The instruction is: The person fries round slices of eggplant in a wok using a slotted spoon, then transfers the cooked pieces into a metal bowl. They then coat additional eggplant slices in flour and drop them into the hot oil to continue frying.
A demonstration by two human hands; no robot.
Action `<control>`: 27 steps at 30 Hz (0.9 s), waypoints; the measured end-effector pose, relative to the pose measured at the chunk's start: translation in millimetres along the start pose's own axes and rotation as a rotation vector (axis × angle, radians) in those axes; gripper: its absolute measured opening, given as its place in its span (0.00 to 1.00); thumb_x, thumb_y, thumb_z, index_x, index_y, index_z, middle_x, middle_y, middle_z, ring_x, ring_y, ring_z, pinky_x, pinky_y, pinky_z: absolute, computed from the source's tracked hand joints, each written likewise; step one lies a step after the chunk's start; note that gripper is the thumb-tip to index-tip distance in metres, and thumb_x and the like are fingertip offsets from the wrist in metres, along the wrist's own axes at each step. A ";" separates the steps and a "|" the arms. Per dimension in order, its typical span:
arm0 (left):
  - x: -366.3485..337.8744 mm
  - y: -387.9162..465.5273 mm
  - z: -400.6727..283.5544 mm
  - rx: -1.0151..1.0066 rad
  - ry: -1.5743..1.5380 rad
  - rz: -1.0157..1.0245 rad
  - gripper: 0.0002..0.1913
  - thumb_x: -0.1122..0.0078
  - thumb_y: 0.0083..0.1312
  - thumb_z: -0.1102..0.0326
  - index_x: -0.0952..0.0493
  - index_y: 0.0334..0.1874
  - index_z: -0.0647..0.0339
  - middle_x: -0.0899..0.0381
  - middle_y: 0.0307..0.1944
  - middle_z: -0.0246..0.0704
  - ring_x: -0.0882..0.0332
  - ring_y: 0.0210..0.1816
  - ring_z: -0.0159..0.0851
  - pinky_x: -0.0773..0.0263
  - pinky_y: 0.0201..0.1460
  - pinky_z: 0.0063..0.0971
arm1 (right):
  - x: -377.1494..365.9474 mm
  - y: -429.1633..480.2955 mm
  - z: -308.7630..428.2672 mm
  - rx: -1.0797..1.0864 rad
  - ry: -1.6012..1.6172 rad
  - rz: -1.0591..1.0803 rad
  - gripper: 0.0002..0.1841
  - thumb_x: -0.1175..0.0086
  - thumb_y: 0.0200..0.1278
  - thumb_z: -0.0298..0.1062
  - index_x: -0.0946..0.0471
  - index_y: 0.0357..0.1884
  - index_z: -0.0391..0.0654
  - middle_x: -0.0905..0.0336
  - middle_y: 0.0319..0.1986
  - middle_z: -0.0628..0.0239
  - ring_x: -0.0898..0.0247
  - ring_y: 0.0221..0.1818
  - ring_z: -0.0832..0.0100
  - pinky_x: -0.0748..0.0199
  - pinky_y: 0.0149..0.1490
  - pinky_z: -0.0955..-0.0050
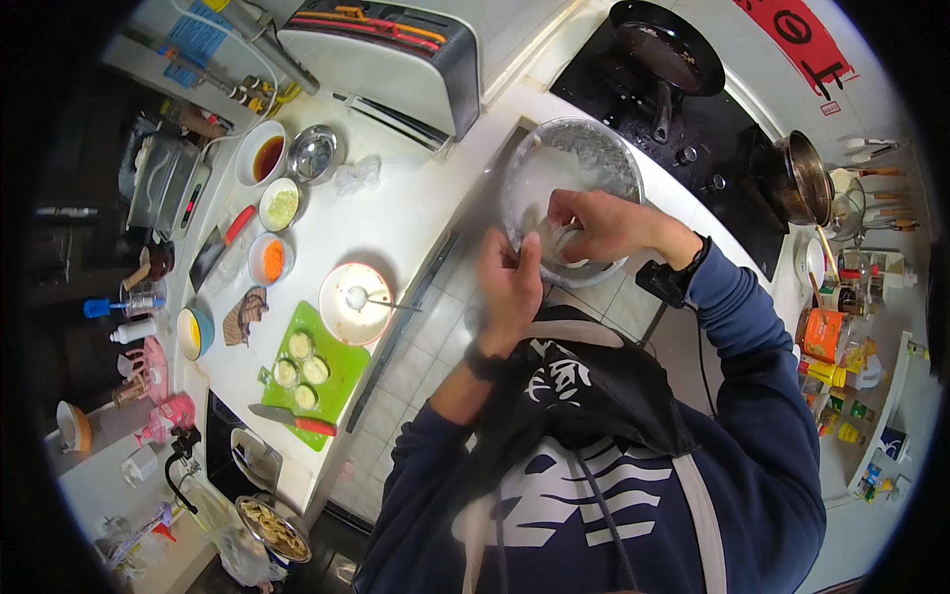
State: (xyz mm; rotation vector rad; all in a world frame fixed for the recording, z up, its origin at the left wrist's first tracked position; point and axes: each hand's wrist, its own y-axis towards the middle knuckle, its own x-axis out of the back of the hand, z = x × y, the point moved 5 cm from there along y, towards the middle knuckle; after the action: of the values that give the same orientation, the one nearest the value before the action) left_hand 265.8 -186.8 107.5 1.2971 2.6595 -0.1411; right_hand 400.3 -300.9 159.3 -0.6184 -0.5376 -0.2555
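A large metal bowl [571, 134] with white powdery residue on its wall and a whitish layer inside sits between the counter and the stove. My right hand [594, 223] is over the bowl, fingers curled around a small pale round piece [570, 245], blurred and partly hidden. My left hand [512, 275] is at the bowl's near left rim, thumb up; its fingers are blurred, and whether it holds anything is unclear. Left of the hands, several pale round pieces [315, 370] lie on a green cutting board [345, 364]. A knife with a red handle [315, 425] rests across the board's lower edge.
A white bowl with a spoon [355, 327] stands near the counter edge. Beyond are bowls of orange food [273, 258], chopped green food [282, 206] and dark liquid [267, 157], plus another red-handled knife [239, 225]. A black frying pan [668, 56] rests on the stove.
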 end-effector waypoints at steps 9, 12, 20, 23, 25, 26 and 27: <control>-49.9 41.2 5.8 -0.092 0.088 -0.040 0.17 0.33 0.73 0.63 0.33 0.31 0.59 0.35 0.26 0.21 0.40 0.29 0.21 0.42 0.30 0.21 | 61.8 3.5 -61.6 0.069 0.802 0.000 0.19 0.34 0.63 0.26 0.27 0.53 0.43 0.19 0.48 0.67 0.25 0.50 0.77 0.27 0.55 0.75; -69.2 55.1 5.1 0.007 0.053 -0.110 0.14 0.33 0.71 0.68 0.32 0.31 0.58 0.32 0.28 0.19 0.40 0.30 0.20 0.41 0.33 0.19 | 99.2 5.9 -67.5 0.103 0.914 -0.064 0.17 0.35 0.65 0.26 0.27 0.52 0.45 0.20 0.47 0.69 0.24 0.50 0.77 0.25 0.52 0.75; -142.9 131.0 -11.1 0.067 -0.298 -0.152 0.13 0.38 0.72 0.71 0.34 0.32 0.55 0.29 0.30 0.22 0.37 0.31 0.21 0.36 0.36 0.20 | 272.8 -11.0 -105.4 0.251 1.018 -0.514 0.14 0.40 0.72 0.31 0.25 0.55 0.38 0.20 0.49 0.60 0.19 0.53 0.66 0.11 0.54 0.60; -158.8 148.2 -13.1 0.053 -0.309 -0.167 0.14 0.38 0.72 0.71 0.35 0.32 0.55 0.29 0.30 0.23 0.37 0.32 0.21 0.36 0.36 0.20 | 335.1 -19.0 -148.9 0.180 0.879 -0.651 0.18 0.39 0.71 0.31 0.27 0.58 0.35 0.20 0.50 0.56 0.18 0.53 0.64 0.11 0.55 0.62; -160.3 154.2 -13.1 0.052 -0.286 -0.188 0.14 0.38 0.72 0.72 0.36 0.32 0.56 0.29 0.31 0.23 0.36 0.32 0.21 0.36 0.37 0.20 | 363.3 -12.4 -194.4 -0.018 0.701 -0.782 0.21 0.35 0.69 0.36 0.28 0.57 0.38 0.20 0.50 0.59 0.18 0.49 0.69 0.11 0.52 0.67; -160.5 155.3 -12.1 0.057 -0.290 -0.195 0.14 0.39 0.72 0.72 0.35 0.32 0.56 0.29 0.31 0.23 0.36 0.32 0.21 0.35 0.37 0.20 | 372.5 -5.3 -218.5 -0.116 0.568 -0.801 0.21 0.33 0.67 0.37 0.27 0.56 0.39 0.20 0.49 0.59 0.18 0.49 0.68 0.12 0.50 0.68; -159.2 154.7 -10.7 0.065 -0.293 -0.205 0.13 0.39 0.72 0.73 0.35 0.32 0.56 0.29 0.31 0.23 0.36 0.32 0.21 0.35 0.37 0.20 | 378.8 3.3 -242.5 -0.193 0.434 -0.817 0.22 0.32 0.65 0.38 0.26 0.55 0.39 0.19 0.47 0.59 0.19 0.49 0.67 0.12 0.48 0.68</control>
State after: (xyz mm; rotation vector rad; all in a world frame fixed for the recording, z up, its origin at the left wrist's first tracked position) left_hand 482.7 -212.7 149.0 0.9334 2.5430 -0.4139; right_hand 814.2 -472.3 199.4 -0.4806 -0.3203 -1.1954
